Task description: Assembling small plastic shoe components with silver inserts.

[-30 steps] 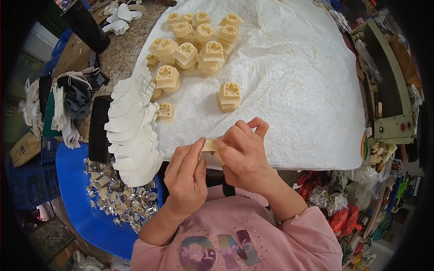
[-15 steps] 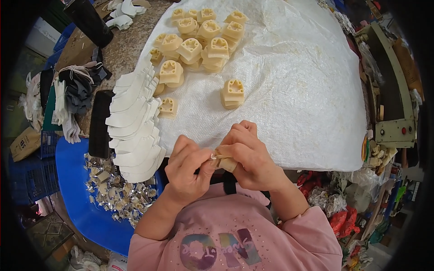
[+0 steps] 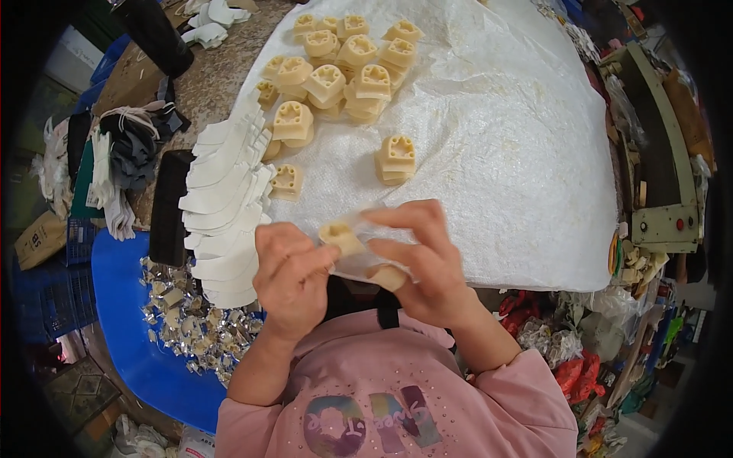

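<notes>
Most of the work surface is covered by a white woven sheet [image 3: 504,153], creased and slightly shiny. A pink shirt [image 3: 359,366] is worn by the person, who is placed at the sheet's near edge. At the lower left, a blue basin [image 3: 126,328] is partly filled with silver and cream scraps [image 3: 191,320]. On the far right, a greenish machine [image 3: 664,229] with a red button is seen beside the sheet. Along the sheet's left edge, white curved pieces [image 3: 221,214] are laid overlapping in a long row, with a black oblong object [image 3: 169,206] set just beside them. Toward the far left of the sheet, cream blocks [image 3: 326,80] with recessed tops are grouped, many stacked on one another. A black cylinder [image 3: 156,38] is seen at the upper left. A small separate stack [image 3: 397,156] is placed nearer the hands, well apart from the group.

Above the near edge, a cream piece [image 3: 343,238] is pinched by the fingertips of the left hand [image 3: 286,282]. The upper fingers of the right hand [image 3: 431,267] are spread toward it. A smaller tan piece [image 3: 388,276] is seen against the right thumb; through the blur, whether it is gripped there cannot be told.
</notes>
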`<state>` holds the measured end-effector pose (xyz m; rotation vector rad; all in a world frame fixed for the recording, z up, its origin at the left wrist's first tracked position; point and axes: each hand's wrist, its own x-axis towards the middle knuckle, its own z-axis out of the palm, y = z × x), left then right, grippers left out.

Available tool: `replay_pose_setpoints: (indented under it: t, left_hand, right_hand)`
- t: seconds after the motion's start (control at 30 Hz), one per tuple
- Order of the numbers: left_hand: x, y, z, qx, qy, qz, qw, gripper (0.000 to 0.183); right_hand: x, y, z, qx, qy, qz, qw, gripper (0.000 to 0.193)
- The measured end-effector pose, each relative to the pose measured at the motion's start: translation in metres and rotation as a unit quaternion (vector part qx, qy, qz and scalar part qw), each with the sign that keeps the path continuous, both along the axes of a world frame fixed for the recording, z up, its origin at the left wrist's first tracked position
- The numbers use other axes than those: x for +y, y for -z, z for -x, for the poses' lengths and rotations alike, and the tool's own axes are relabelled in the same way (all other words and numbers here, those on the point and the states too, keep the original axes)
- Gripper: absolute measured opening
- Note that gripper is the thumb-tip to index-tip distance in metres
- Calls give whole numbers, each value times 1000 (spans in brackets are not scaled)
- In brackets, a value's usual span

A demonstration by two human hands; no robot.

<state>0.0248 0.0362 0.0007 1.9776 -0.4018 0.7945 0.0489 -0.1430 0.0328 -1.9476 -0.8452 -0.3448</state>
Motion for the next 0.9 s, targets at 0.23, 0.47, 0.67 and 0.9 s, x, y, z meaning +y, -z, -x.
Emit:
replay_pose_setpoints:
  t: [0.23,0.47,0.67,0.9]
  left_hand:
    - [-3,-8,10,14,72,113,991,29]
    - [-12,-9,16,48,163,95,981,24]
    - [-18,-13,11,-14,113,-110,987,18]
    - [-28,-18,11,-21,58,-190,980,16]
  right_hand:
    - [-4,29,29,453,-21,-267,850,20]
    - [-4,32,34,477,-57,-412,774,21]
    - [-8,18,38,524,-46,-402,750,23]
    - [1,11,38,434,15,-235,870,29]
